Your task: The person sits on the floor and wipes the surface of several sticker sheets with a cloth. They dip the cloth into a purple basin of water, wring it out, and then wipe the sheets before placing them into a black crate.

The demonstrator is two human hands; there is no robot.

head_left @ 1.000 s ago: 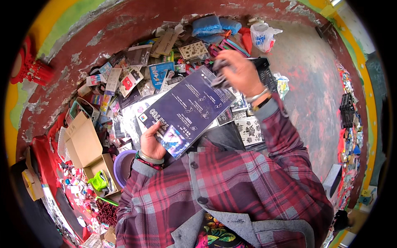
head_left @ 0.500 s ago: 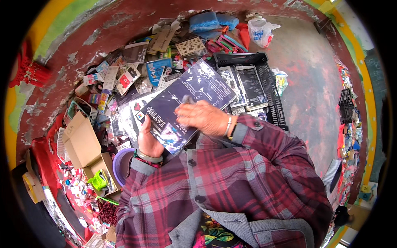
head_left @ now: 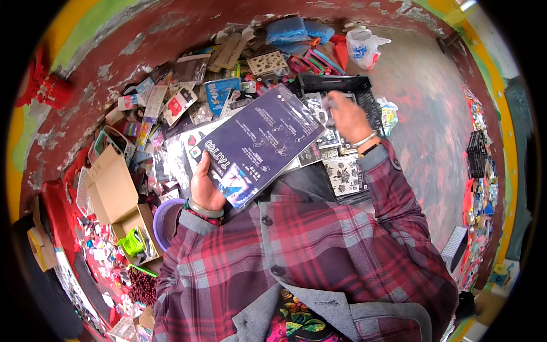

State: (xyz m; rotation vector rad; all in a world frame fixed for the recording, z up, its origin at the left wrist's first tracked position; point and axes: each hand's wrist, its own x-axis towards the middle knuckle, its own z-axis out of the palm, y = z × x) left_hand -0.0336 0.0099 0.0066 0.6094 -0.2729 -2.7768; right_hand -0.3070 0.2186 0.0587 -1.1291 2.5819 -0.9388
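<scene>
My left hand [head_left: 206,185] grips the near-left corner of a large dark navy tattoo sheet [head_left: 265,131] in a clear, shiny sleeve, its thumb on top. White print and a small colour picture show on the sheet, which is tilted in front of my chest. My right hand [head_left: 352,121] is off the sheet, over the black plastic crate [head_left: 336,81] to the right. Its fingers are closed on a small grey wad [head_left: 329,106] that looks like a cloth. Under my right wrist, more sheets with black designs [head_left: 343,175] lie in the crate.
A heap of packaged goods [head_left: 176,105] runs along the peeling red wall. To the left are an open cardboard box [head_left: 114,191] and a purple tub [head_left: 165,222]. A white plastic bag [head_left: 363,48] sits at the far right, with a smaller bag [head_left: 388,115] beside the crate.
My right hand has lifted off the dark sheet and moved right and away from me, over the crate, with the grey wad. My left hand still holds the sheet.
</scene>
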